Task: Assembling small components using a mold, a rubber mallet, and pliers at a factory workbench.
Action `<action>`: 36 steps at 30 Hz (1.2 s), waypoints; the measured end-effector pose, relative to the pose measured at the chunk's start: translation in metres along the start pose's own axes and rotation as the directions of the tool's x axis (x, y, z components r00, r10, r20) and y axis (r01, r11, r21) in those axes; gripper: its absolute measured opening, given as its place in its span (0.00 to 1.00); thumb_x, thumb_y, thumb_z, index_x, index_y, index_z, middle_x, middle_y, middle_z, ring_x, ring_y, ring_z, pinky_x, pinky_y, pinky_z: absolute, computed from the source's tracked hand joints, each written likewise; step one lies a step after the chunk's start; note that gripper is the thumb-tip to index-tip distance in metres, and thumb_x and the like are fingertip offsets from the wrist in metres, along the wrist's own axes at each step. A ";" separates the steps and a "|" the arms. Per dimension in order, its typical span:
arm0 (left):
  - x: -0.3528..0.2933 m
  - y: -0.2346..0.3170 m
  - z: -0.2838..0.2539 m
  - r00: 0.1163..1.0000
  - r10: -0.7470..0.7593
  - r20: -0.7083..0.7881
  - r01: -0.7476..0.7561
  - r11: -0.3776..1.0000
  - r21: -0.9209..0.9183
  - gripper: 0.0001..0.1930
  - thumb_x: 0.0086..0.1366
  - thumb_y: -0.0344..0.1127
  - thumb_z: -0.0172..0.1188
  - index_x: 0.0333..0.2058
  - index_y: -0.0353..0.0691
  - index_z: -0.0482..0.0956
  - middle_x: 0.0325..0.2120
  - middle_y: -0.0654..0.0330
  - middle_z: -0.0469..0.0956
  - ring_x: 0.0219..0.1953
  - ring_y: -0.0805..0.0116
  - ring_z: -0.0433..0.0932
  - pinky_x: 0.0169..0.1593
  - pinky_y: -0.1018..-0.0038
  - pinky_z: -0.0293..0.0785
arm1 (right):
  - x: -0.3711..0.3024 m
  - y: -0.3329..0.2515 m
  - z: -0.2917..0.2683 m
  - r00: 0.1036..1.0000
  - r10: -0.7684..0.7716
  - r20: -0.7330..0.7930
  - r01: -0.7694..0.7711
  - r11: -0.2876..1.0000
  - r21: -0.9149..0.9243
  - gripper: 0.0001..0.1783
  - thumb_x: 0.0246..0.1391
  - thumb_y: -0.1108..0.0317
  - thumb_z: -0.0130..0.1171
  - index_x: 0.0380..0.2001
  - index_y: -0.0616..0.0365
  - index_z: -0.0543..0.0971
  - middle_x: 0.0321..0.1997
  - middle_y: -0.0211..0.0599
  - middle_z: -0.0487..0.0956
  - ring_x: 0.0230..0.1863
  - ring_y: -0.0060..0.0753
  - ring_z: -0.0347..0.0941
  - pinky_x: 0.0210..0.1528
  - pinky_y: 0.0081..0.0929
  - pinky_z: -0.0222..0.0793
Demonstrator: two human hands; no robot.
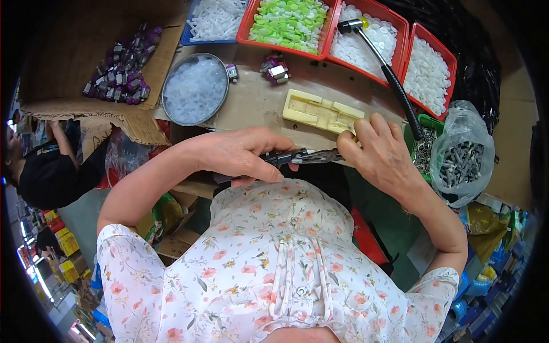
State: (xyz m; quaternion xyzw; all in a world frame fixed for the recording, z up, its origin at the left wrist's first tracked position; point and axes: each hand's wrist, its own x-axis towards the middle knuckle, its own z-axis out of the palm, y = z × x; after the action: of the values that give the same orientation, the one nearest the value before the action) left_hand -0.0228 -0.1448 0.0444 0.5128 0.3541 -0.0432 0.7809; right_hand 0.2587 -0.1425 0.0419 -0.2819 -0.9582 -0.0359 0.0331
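Observation:
My left hand (239, 152) is closed around a slim black part (277, 159), which lies sideways near the table's front edge. My right hand (378, 153) grips a pair of pliers (323, 156), its handles mostly hidden by the fingers. The metal jaws point left and meet the right end of the black part; whether they pinch it I cannot tell. Just beyond my hands a cream plastic block (324, 112) with recesses lies on the cardboard-covered tabletop. A hammer (389, 75) with a black handle rests across the trays to the right, its handle end near my right hand.
At the back stand a blue tray (209, 42) and red trays (281, 49) of small plastic pieces. A round metal bowl (163, 100) and small purple-and-metal motors (277, 70) sit left of centre. Right are a plastic bag (481, 137) and green box (409, 137). Another person (48, 171) is at left.

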 end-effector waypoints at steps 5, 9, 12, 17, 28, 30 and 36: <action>-0.015 -0.005 0.001 0.999 -0.048 -0.013 0.049 0.998 0.048 0.20 0.65 0.35 0.61 0.53 0.33 0.72 0.21 0.68 0.73 0.15 0.83 0.67 0.19 0.81 0.62 | -0.002 -0.003 0.004 1.000 -0.004 0.003 0.003 0.985 0.175 0.11 0.47 0.70 0.58 0.36 0.54 0.73 0.33 0.36 0.67 0.39 0.39 0.68 0.43 0.37 0.61; -0.050 -0.056 -0.009 0.973 0.025 -0.229 0.106 0.833 0.544 0.22 0.59 0.39 0.65 0.46 0.27 0.75 0.28 0.45 0.81 0.28 0.53 0.80 0.35 0.64 0.74 | -0.014 0.012 0.018 0.994 0.112 -0.004 -0.108 0.965 0.239 0.18 0.41 0.76 0.61 0.39 0.57 0.72 0.35 0.42 0.66 0.40 0.47 0.68 0.43 0.40 0.61; -0.074 -0.101 -0.006 0.936 -0.129 -0.326 0.344 0.519 0.782 0.25 0.57 0.44 0.68 0.46 0.30 0.79 0.31 0.41 0.81 0.37 0.44 0.81 0.43 0.59 0.76 | -0.024 0.020 0.022 0.929 0.364 0.058 -0.361 0.868 0.341 0.24 0.41 0.80 0.62 0.45 0.61 0.69 0.39 0.49 0.65 0.41 0.56 0.68 0.42 0.43 0.64; -0.063 -0.049 -0.015 0.905 0.007 -0.425 0.314 0.663 0.679 0.18 0.59 0.40 0.67 0.41 0.31 0.81 0.31 0.44 0.82 0.37 0.46 0.82 0.42 0.60 0.77 | -0.022 0.025 0.032 0.874 0.483 0.055 -0.464 0.795 0.390 0.23 0.48 0.77 0.63 0.47 0.64 0.68 0.42 0.52 0.66 0.43 0.62 0.68 0.44 0.48 0.66; 0.025 0.080 -0.187 0.209 0.764 -0.611 0.635 0.369 0.679 0.17 0.58 0.21 0.54 0.44 0.40 0.83 0.40 0.50 0.82 0.47 0.50 0.80 0.50 0.58 0.76 | -0.021 0.031 0.042 0.830 0.553 0.075 -0.543 0.770 0.336 0.24 0.53 0.73 0.61 0.53 0.62 0.67 0.45 0.56 0.69 0.47 0.63 0.69 0.48 0.51 0.66; 0.039 0.073 -0.234 0.167 0.798 -0.580 0.639 0.360 0.680 0.18 0.57 0.21 0.55 0.45 0.40 0.83 0.42 0.52 0.81 0.48 0.51 0.79 0.51 0.59 0.76 | -0.021 0.029 0.041 0.826 0.556 0.090 -0.551 0.766 0.330 0.26 0.52 0.73 0.62 0.54 0.62 0.67 0.45 0.56 0.69 0.48 0.63 0.68 0.49 0.51 0.65; 0.055 0.064 -0.290 0.292 0.828 -0.479 0.610 0.224 0.760 0.20 0.54 0.21 0.60 0.47 0.42 0.83 0.45 0.55 0.79 0.49 0.53 0.79 0.52 0.62 0.77 | -0.022 0.027 0.038 0.831 0.545 0.115 -0.546 0.756 0.361 0.29 0.53 0.71 0.62 0.58 0.60 0.66 0.52 0.54 0.68 0.53 0.60 0.68 0.55 0.47 0.65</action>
State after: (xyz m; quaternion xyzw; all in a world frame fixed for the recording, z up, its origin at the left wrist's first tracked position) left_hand -0.1022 0.1428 -0.0036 0.8079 0.5606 0.1425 -0.1128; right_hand 0.2899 -0.1280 0.0035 -0.5367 -0.8227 0.1613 0.0948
